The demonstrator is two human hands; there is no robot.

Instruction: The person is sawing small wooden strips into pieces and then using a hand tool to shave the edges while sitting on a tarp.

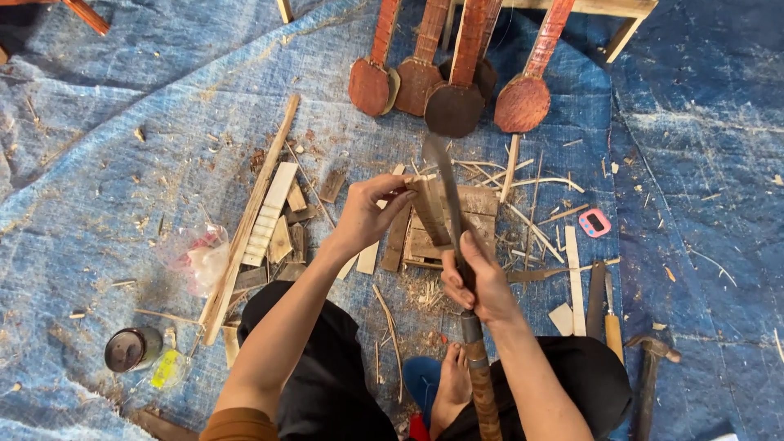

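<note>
My left hand point(369, 214) grips a short slat of wood point(428, 211) by its upper end and holds it upright over a wooden chopping block point(482, 211). My right hand point(482, 286) is closed around the handle of a long knife point(443, 175), near the blade. The handle is wrapped in brown binding and runs down past my wrist. The dark blade lies against the right side of the slat, its tip pointing away from me. Shavings and thin splinters lie around the block.
Several reddish paddle-shaped wooden pieces point(457, 102) lie at the top. Flat wooden strips point(269, 214) and a long batten point(249, 224) lie to the left. A small tin point(131, 349) sits at lower left. A hammer point(649, 367), chisels point(608, 314) and a pink timer point(594, 222) lie to the right on the blue tarp point(122, 122).
</note>
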